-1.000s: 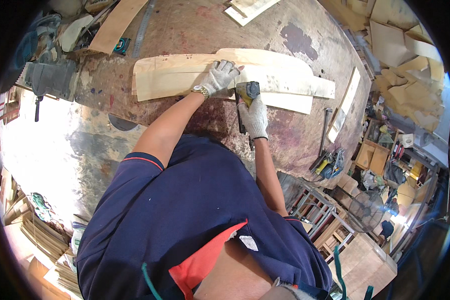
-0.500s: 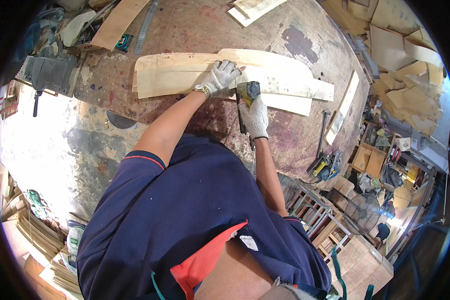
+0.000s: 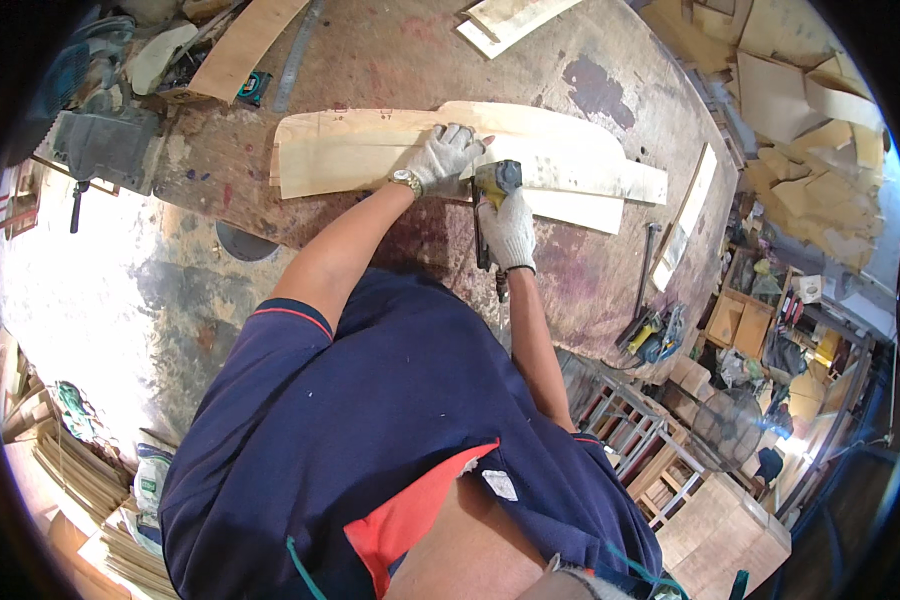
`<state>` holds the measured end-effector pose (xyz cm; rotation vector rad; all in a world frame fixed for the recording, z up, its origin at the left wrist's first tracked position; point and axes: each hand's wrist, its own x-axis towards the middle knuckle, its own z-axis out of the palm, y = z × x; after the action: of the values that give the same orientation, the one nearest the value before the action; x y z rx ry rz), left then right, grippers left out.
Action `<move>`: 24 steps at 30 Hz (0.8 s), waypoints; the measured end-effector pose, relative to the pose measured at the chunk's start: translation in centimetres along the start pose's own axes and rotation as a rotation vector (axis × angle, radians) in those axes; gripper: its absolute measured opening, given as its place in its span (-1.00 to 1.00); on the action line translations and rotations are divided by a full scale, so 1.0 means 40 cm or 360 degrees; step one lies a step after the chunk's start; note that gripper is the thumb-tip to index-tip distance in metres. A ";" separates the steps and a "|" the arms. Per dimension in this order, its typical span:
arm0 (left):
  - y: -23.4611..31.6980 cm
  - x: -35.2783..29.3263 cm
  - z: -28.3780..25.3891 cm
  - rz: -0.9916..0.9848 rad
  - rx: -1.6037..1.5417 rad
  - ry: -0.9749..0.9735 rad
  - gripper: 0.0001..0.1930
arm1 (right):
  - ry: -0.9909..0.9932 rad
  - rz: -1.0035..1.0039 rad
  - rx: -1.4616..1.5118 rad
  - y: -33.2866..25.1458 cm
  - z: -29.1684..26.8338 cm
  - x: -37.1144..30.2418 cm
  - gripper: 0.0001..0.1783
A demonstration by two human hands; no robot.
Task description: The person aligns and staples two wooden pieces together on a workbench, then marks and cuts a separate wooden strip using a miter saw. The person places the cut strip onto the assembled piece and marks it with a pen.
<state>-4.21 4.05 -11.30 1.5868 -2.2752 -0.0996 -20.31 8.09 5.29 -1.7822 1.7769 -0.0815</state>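
Pale, curved-edged wooden boards [image 3: 345, 155] lie overlapping on the worn brown worktable [image 3: 370, 65]. My left hand [image 3: 447, 157], in a white knit glove with bare fingertips, presses flat on top of them near the middle, fingers spread and thumb pointing right. Just right of it, my gloved right hand [image 3: 510, 222] is wrapped round a yellow-and-black nail gun [image 3: 497, 180]. Its head is at the near edge of the boards; whether it touches them I cannot tell. A hose fitting hangs below its handle.
A narrow wooden strip [image 3: 685, 218] and a hammer [image 3: 647, 265] lie to the right, near another yellow-and-blue tool [image 3: 650, 335]. A tape measure [image 3: 254, 88] and steel ruler [image 3: 298, 55] are at the far left. Wood offcuts [image 3: 500, 22] lie at the back.
The whole view has shifted very slightly. Both hands, the nail gun and the boards keep nearly the same places relative to each other.
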 end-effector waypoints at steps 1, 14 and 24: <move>0.000 0.000 -0.010 -0.0009 0.0011 -0.0008 0.25 | 0.0034 -0.0040 0.0001 0.005 0.005 0.004 -0.43; -0.049 -0.091 -0.098 -0.0377 0.0167 -0.0093 -0.53 | -0.0005 0.0035 0.0021 0.005 0.010 0.005 -0.39; -0.055 -0.092 -0.106 -0.0289 0.0143 -0.0014 -0.47 | -0.0107 -0.0089 0.0267 0.018 -0.025 0.106 -0.42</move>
<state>0.30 7.24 -8.85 1.8406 -2.1652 -0.0516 -21.00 3.87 4.20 -1.6946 1.6236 -0.1857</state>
